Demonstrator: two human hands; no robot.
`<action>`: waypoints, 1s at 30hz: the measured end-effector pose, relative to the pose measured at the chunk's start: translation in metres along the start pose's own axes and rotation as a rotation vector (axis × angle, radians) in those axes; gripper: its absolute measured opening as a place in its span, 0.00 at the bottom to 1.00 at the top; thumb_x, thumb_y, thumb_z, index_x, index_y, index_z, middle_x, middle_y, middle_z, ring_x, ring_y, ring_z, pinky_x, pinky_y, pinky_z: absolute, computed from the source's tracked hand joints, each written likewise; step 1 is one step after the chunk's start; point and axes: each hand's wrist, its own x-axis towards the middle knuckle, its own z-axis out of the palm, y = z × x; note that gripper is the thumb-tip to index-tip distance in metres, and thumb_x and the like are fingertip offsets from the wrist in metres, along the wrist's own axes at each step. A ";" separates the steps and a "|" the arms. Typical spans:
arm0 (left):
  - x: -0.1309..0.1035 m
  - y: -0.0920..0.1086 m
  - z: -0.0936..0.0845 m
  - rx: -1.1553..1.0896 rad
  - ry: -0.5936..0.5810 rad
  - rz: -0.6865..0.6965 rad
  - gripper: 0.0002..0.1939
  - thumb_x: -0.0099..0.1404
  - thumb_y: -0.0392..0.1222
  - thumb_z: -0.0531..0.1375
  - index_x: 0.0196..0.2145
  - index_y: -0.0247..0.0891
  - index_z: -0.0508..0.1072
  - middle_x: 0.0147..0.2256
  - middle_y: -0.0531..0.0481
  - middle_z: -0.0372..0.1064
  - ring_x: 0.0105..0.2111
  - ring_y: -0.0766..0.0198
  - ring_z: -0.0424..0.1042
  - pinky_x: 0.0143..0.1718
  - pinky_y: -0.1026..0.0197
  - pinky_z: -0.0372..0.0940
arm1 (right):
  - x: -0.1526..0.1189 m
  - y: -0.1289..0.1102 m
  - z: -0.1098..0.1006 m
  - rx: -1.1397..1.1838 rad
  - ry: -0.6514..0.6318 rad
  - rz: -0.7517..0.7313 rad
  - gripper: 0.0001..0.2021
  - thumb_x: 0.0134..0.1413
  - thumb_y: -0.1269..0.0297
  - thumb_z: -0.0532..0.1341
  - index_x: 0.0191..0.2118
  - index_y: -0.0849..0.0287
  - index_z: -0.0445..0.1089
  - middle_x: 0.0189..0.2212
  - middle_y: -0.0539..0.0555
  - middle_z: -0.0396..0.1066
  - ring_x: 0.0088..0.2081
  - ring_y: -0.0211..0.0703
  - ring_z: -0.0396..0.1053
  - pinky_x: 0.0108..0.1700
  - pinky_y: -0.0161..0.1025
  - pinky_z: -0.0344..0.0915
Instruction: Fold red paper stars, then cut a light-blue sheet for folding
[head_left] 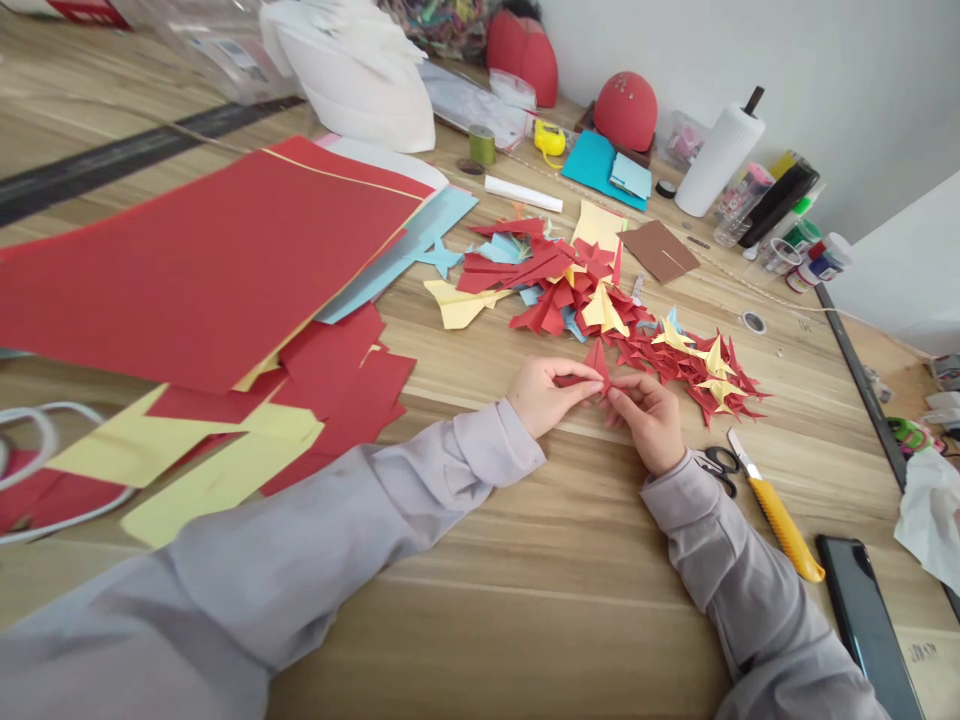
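Between my two hands is a small folded piece of red paper (pixel 598 362), its pointed tip facing away from me. My left hand (pixel 551 392) pinches its left side between thumb and fingers. On the other side, my right hand (pixel 646 412) grips the lower right edge with thumb and forefinger. Just beyond the hands lies a heap of folded paper pieces (pixel 559 285), mostly red with some yellow and blue. A second cluster of small red and yellow folded shapes (pixel 694 360) spreads to the right of it.
Large red sheets (pixel 225 260) cover the left, with cut red and yellow pieces (pixel 225 460) below. Scissors (pixel 721 468), a yellow-handled craft knife (pixel 784 525) and a phone (pixel 870 610) lie right. Along the back stand a white bottle (pixel 718 155), a tape measure (pixel 550 138) and several small jars.
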 end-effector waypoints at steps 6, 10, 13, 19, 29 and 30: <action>0.000 0.002 0.000 -0.015 0.010 -0.016 0.11 0.45 0.41 0.68 0.27 0.33 0.78 0.25 0.48 0.76 0.27 0.62 0.75 0.30 0.60 0.72 | 0.000 0.000 0.000 -0.010 -0.003 0.005 0.17 0.42 0.52 0.67 0.32 0.58 0.66 0.20 0.48 0.72 0.18 0.35 0.67 0.21 0.34 0.64; 0.001 0.002 -0.001 0.026 0.029 0.006 0.11 0.45 0.42 0.68 0.27 0.33 0.78 0.27 0.47 0.76 0.28 0.62 0.74 0.31 0.60 0.72 | -0.001 -0.002 0.001 -0.011 0.003 0.023 0.18 0.42 0.50 0.67 0.31 0.59 0.66 0.21 0.48 0.72 0.17 0.35 0.66 0.21 0.33 0.64; 0.001 0.002 -0.002 0.085 0.046 0.039 0.10 0.45 0.40 0.68 0.26 0.34 0.78 0.27 0.48 0.76 0.29 0.62 0.74 0.34 0.60 0.72 | -0.002 -0.004 0.002 -0.011 -0.005 0.013 0.17 0.42 0.51 0.67 0.30 0.59 0.67 0.20 0.49 0.73 0.18 0.35 0.67 0.21 0.33 0.64; -0.001 0.004 0.001 -0.018 0.017 -0.038 0.10 0.44 0.39 0.68 0.26 0.32 0.76 0.21 0.49 0.73 0.23 0.64 0.73 0.28 0.60 0.71 | -0.002 -0.002 0.002 -0.020 -0.026 -0.019 0.17 0.44 0.50 0.66 0.30 0.58 0.66 0.20 0.49 0.73 0.18 0.36 0.67 0.21 0.35 0.66; -0.001 0.008 0.001 -0.039 0.057 -0.049 0.12 0.41 0.41 0.70 0.24 0.32 0.77 0.24 0.50 0.74 0.24 0.66 0.72 0.28 0.61 0.72 | -0.004 -0.002 0.002 -0.040 -0.057 -0.042 0.15 0.46 0.52 0.65 0.29 0.58 0.66 0.20 0.49 0.72 0.18 0.35 0.66 0.21 0.34 0.66; -0.001 0.009 0.001 -0.036 0.059 -0.057 0.12 0.41 0.41 0.70 0.24 0.32 0.77 0.23 0.50 0.74 0.23 0.66 0.72 0.28 0.61 0.72 | -0.004 -0.003 0.002 -0.041 -0.058 -0.043 0.15 0.46 0.52 0.65 0.29 0.58 0.67 0.20 0.49 0.72 0.19 0.35 0.66 0.21 0.35 0.66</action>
